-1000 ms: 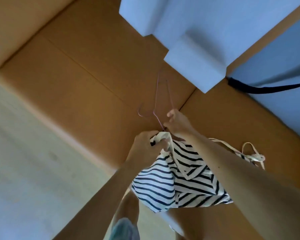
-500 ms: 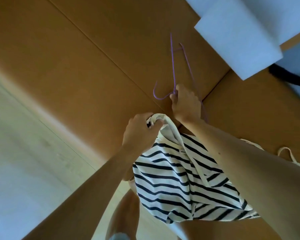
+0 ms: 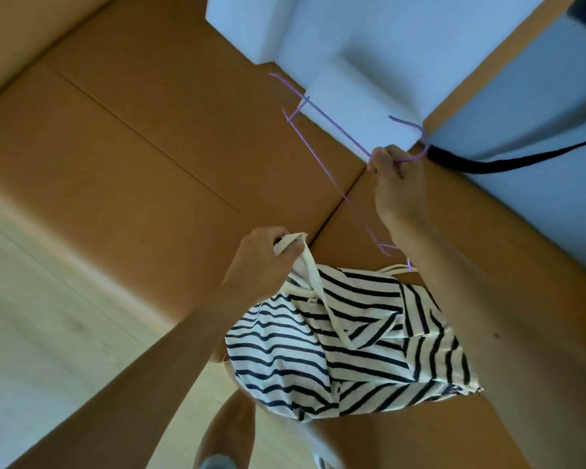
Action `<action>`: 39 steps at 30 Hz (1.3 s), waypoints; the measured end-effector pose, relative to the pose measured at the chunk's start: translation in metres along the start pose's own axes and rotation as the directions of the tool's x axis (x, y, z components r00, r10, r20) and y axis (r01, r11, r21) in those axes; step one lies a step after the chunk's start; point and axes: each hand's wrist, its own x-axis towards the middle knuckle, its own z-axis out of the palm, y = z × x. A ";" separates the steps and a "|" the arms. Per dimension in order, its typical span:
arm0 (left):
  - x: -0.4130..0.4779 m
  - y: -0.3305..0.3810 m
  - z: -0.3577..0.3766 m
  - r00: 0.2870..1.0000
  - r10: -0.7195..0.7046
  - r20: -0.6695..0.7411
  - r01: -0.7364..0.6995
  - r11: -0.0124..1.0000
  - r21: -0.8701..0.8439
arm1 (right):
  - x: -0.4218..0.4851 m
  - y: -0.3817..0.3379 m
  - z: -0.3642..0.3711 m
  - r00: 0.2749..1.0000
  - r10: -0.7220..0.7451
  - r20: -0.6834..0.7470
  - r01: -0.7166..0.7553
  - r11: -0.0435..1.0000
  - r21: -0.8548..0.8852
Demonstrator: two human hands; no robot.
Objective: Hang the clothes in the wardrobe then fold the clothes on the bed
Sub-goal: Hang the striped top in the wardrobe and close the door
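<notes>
The striped top [image 3: 352, 350], cream with dark navy bands, hangs bunched below the lower end of the dark seam [image 3: 335, 208] between two brown wooden panels [image 3: 149, 130]. It is held up in the air between the person's forearms. The left hand [image 3: 261, 262] sits just left of the seam's lower end, its fingers and thumb curled tight on a cream edge of the top. The right hand [image 3: 398, 184] is just right of the seam's upper end, pinching a thin purple wire hanger [image 3: 315, 158] near its neck. The hanger's hook curls out to the right of that hand. Its long wires run up and left from the seam, and one crosses the seam on its way down towards the right forearm. Whether that lower end is inside the top cannot be told. A black strap [image 3: 487, 165] trails right of the seam, past the hook, against a pale blue-white surface [image 3: 369, 35].
</notes>
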 end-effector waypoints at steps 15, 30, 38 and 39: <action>-0.197 0.317 0.010 0.955 0.294 0.027 -0.294 0.956 0.013 | -0.194 -0.231 -0.273 0.991 -0.077 -0.111 0.129 0.297 0.946; -0.407 0.603 -0.028 0.716 0.671 0.193 -0.680 0.733 -0.029 | -0.277 -0.406 -0.429 0.808 -0.569 -0.156 0.286 0.147 0.947; -0.455 0.644 -0.041 0.631 0.743 0.223 -0.745 0.660 -0.093 | -0.307 -0.468 -0.471 0.721 -0.661 -0.207 0.317 0.049 0.947; -0.461 0.647 -0.041 0.620 0.750 0.232 -0.751 0.652 -0.102 | -0.309 -0.472 -0.472 0.715 -0.669 -0.203 0.325 0.060 0.944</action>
